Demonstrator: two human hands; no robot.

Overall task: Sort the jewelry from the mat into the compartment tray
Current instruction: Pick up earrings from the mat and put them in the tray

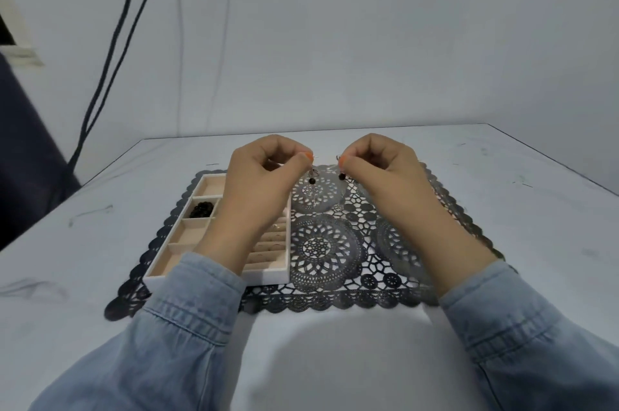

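Left hand (258,182): raised over the tray's far right part; thumb and forefinger pinch the hook of the left earring (312,180), other fingers curled.
Right hand (385,172): raised over the mat's far edge; fingertips pinch the right earring (341,176).
Earrings: each is thin metal wire with a small black bead hanging below the fingertips; the two are near each other, apart, above the mat.
Tray (268,275): rests on the left part of the mat; cream, rectangular, with square compartments on the left and ribbed rows on the right.
Beaded piece (202,209): black, in the second compartment from the far end of the left column.
Mat (328,253): dark lace-pattern openwork, scalloped edge.
Table (335,360): white, smooth, faintly scuffed.
Wall (368,42): plain, pale; two dark cables (143,8) hang at left.
Sleeves (187,310): light blue denim.
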